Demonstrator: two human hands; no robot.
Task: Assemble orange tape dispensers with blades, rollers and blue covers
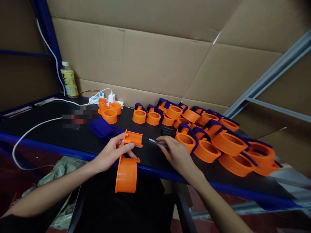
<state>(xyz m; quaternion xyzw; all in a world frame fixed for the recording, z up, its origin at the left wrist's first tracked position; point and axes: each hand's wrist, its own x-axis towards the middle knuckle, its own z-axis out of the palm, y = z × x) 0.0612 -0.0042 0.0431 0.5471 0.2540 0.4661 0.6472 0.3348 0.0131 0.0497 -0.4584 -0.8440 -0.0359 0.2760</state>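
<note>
My left hand (113, 152) grips an orange plastic part (126, 174) by its upper, trough-like end, thumb across the front. The part's wide ring hangs below the fingers, in front of the table edge. In my right hand (178, 155) a small dark strip with a pale ribbed end (155, 141) is pinched between thumb and fingers, pointing left. A short gap separates this strip from the orange part. Just behind my right hand lie several small black pieces (167, 130). Dark blue flat pieces (102, 127) lie on the table beyond my left hand.
Many orange rings with dark blue straps (209, 150) crowd the right side of the black table (73, 139). A few bare orange parts (109, 116) stand at the back left, near a white power strip (119, 104) with cables. A bottle (69, 81) stands in the left corner; cardboard lines the back.
</note>
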